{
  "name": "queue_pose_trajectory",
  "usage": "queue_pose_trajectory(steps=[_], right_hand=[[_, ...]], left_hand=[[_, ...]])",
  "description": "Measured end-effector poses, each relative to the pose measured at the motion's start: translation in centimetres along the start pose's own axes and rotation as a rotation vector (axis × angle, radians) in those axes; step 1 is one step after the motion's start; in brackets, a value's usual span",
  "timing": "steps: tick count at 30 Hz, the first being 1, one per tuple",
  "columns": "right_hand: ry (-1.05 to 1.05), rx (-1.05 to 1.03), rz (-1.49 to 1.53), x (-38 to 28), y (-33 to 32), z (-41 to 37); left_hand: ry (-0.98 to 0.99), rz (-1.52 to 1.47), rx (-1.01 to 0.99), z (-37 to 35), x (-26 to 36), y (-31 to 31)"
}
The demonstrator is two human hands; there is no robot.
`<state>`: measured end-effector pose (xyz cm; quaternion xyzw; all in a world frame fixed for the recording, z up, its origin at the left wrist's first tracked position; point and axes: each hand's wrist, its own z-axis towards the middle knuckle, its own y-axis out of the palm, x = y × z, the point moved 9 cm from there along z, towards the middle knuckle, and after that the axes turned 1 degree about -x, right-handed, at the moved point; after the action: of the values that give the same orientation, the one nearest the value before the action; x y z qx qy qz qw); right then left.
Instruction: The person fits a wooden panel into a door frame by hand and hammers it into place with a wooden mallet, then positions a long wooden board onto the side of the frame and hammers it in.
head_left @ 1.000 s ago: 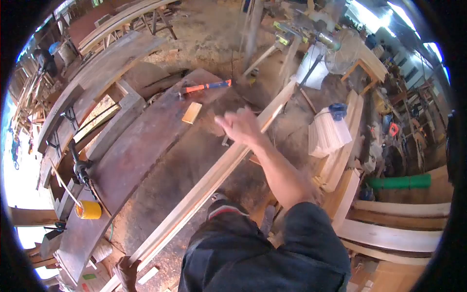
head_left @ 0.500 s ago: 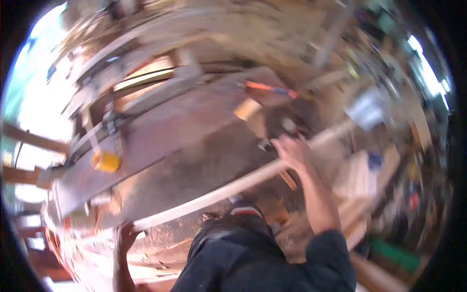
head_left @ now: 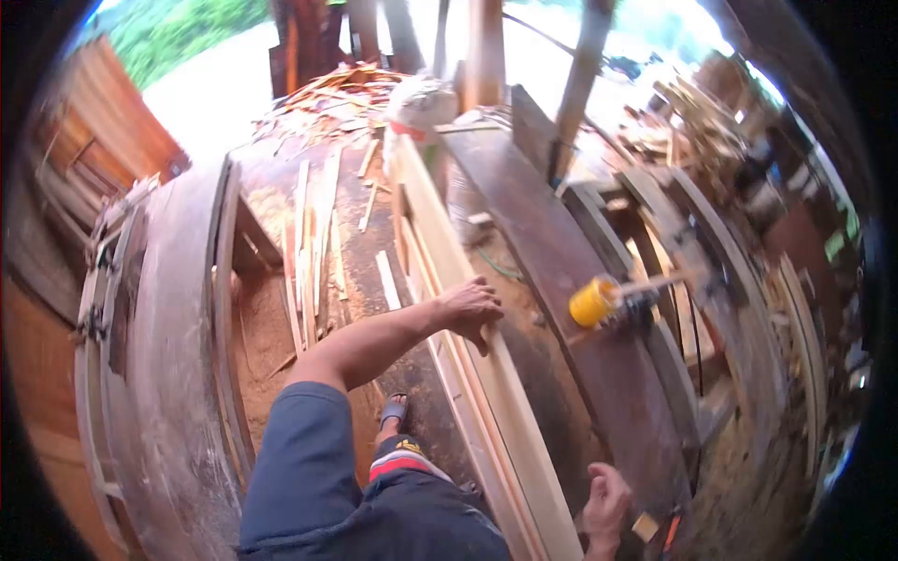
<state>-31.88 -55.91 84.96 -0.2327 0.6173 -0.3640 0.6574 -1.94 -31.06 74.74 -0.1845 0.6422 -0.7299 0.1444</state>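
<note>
A long pale wooden board (head_left: 513, 397) runs from beside my body toward the back, on edge or tilted among other boards. My left hand (head_left: 470, 309) reaches across and grips it near mid-length, fingers bent over its right edge. Other long wooden strips (head_left: 458, 388) lie close along its left side. At the lower right, my right hand (head_left: 606, 505) is beside the near part of the board, fingers loosely curled and apart, with nothing visible in it. A small wooden block (head_left: 645, 526) is just right of that hand.
A dark bench plank (head_left: 599, 280) stands on the right, with a yellow roll (head_left: 594, 302) over it. Another workbench (head_left: 178, 318) is at the left. Loose strips (head_left: 318, 252) lie on the floor between, and a scrap pile (head_left: 327, 103) and white sack (head_left: 421, 103) are behind.
The view has swung left, so the yellow roll now appears on the right. My right hand, earlier on a long pale piece, is now off it; my left hand grips the board farther forward.
</note>
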Motion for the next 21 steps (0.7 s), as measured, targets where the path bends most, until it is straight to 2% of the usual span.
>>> queue_pose_trajectory(steps=[2, 5, 6, 8, 9, 11, 13, 15, 16, 17, 18, 20, 21], right_hand=[[-0.233, -0.001, -0.065, -9.2, 0.9, 8.0], [-0.477, 0.056, -0.009, -22.2, 4.9, 19.6], [-0.498, 0.047, 0.051, -26.0, 7.0, 23.6], [-0.514, 0.030, 0.133, -31.5, 11.6, 31.8], [-0.513, 0.024, 0.159, -33.6, 14.5, 35.8], [-0.448, 0.030, 0.038, -37.7, 20.1, 41.7], [-0.386, -0.048, -0.002, -37.3, 27.7, 48.0], [-0.418, -0.048, -0.130, -34.2, 35.5, 51.9], [-0.200, -0.190, -0.244, -29.5, 41.4, 51.9], [0.029, -0.327, -0.357, -25.2, 45.4, 50.6], [-0.031, -0.336, -0.336, -26.1, 46.5, 51.8], [-0.075, -0.369, -0.307, -25.1, 46.6, 50.9], [-0.091, -0.380, -0.321, -25.2, 46.3, 50.9]], left_hand=[[-0.040, -0.009, -0.020, -0.8, -5.4, -0.3], [-0.099, -0.134, -0.131, -1.4, -9.1, -0.5], [-0.066, -0.144, -0.067, -1.8, -9.3, -0.9], [-0.046, -0.131, -0.059, -1.7, -9.2, -1.6], [-0.061, -0.108, -0.119, -1.7, -9.7, -1.4], [-0.021, -0.163, -0.048, -1.7, -10.1, -1.0], [-0.008, -0.132, -0.021, -1.7, -10.4, -0.5], [0.017, -0.153, -0.060, -2.1, -10.4, -0.9], [0.006, -0.316, 0.201, -1.1, -10.3, 2.6], [0.013, -0.355, 0.277, -0.8, -11.1, 3.9], [0.022, -0.393, 0.352, -1.5, -12.1, 2.9], [0.108, -0.279, 0.110, -1.7, -10.0, 2.5], [0.072, -0.289, 0.069, -1.9, -10.4, 2.1]])
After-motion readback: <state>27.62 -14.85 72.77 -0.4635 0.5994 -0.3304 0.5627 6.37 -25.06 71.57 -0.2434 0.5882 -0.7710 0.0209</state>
